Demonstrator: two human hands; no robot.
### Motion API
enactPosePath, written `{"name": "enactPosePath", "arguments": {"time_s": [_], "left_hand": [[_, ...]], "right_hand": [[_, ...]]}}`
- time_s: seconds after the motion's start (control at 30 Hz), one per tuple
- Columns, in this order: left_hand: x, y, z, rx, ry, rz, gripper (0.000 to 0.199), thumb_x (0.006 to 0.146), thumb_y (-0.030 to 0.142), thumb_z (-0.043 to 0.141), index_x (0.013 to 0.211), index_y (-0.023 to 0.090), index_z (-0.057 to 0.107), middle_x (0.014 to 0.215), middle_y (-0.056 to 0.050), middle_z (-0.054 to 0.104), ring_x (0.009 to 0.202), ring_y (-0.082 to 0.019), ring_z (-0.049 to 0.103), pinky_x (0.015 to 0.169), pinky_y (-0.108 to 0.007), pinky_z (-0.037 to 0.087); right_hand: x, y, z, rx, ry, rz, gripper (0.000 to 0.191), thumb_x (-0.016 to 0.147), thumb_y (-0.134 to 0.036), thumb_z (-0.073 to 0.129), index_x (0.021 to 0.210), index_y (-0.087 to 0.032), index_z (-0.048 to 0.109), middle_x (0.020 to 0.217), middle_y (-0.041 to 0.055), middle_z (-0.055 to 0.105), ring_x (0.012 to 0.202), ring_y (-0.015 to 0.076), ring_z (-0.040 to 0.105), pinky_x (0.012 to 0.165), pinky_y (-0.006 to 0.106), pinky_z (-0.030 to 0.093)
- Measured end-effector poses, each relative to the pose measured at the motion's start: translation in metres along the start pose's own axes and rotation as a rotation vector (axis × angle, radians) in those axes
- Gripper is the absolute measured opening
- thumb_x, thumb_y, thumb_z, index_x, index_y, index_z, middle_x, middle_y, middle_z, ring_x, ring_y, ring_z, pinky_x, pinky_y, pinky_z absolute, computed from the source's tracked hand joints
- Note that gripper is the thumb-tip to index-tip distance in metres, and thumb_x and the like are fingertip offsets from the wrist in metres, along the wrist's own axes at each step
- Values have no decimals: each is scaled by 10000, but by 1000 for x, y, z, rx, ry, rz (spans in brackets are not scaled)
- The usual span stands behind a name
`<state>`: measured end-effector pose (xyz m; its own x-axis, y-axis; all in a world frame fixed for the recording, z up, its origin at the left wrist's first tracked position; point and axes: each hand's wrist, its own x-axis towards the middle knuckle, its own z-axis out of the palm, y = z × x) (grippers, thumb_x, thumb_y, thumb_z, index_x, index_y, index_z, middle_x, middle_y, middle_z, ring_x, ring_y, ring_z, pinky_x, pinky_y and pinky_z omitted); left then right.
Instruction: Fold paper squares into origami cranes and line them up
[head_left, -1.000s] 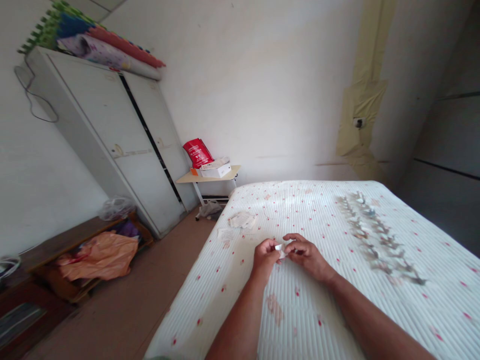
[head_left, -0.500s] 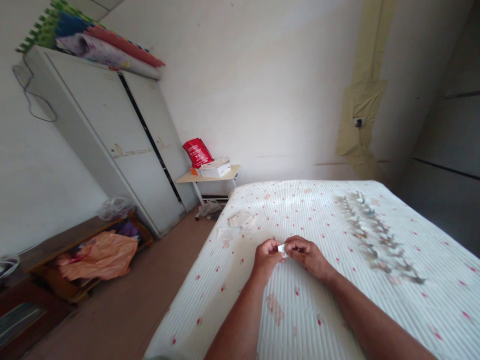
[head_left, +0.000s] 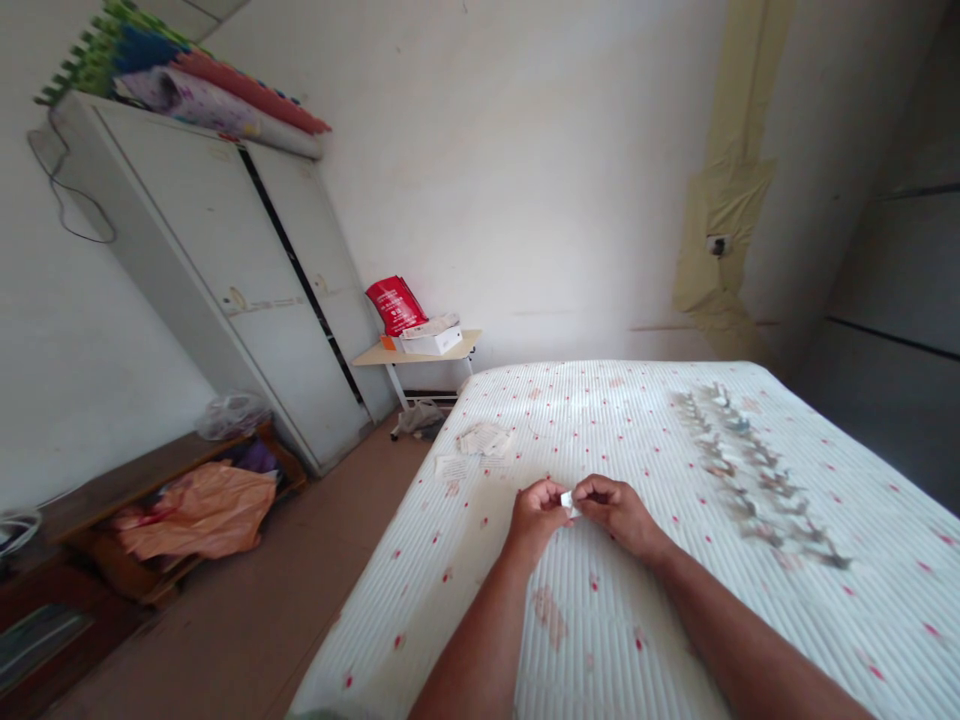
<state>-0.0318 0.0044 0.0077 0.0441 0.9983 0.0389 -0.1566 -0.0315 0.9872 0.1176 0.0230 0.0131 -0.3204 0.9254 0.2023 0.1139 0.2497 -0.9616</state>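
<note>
A small folded piece of white paper point(head_left: 568, 502) is pinched between my two hands, above the middle of the bed. My left hand point(head_left: 537, 515) grips its left side with thumb and fingers closed. On the other side, the fingertips of my right hand point(head_left: 616, 512) press on the paper. To the right on the bed stand two rows of small folded paper figures point(head_left: 765, 480), several in each row. A loose stack of printed paper sheets point(head_left: 484, 440) lies to the left, beyond my left hand.
The bed point(head_left: 480, 610) has a white ribbed cover with red dots. Past its far left corner stands a small table point(head_left: 367, 355) with a red bag point(head_left: 396, 305) and a white box point(head_left: 433, 342). A grey cabinet point(head_left: 217, 250) is on the left, near a low wooden bench point(head_left: 150, 490).
Both hands have shifted very slightly, and the white paper between the fingers sits at a slightly different angle. Everything else has stayed in place.
</note>
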Motion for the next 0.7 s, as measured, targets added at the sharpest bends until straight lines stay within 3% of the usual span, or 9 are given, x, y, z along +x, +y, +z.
{"name": "enactPosePath", "arguments": {"time_s": [0.53, 0.7], "left_hand": [[1, 1, 4, 7, 25, -11, 216, 485, 197, 692, 649, 127, 570, 529, 26, 562, 466, -85, 494, 478, -210, 414], [1, 2, 5, -29, 38, -19, 199, 480, 203, 681, 621, 131, 561, 529, 20, 562, 479, -92, 505, 484, -213, 416]], "right_hand": [[1, 8, 2, 67, -17, 0, 185, 687, -348, 607, 663, -171, 558, 602, -27, 534, 548, 97, 458, 539, 236, 346], [4, 13, 3, 162, -1, -17, 229, 666, -345, 642, 766, -191, 505, 601, -45, 502, 558, 99, 470, 528, 230, 351]]}}
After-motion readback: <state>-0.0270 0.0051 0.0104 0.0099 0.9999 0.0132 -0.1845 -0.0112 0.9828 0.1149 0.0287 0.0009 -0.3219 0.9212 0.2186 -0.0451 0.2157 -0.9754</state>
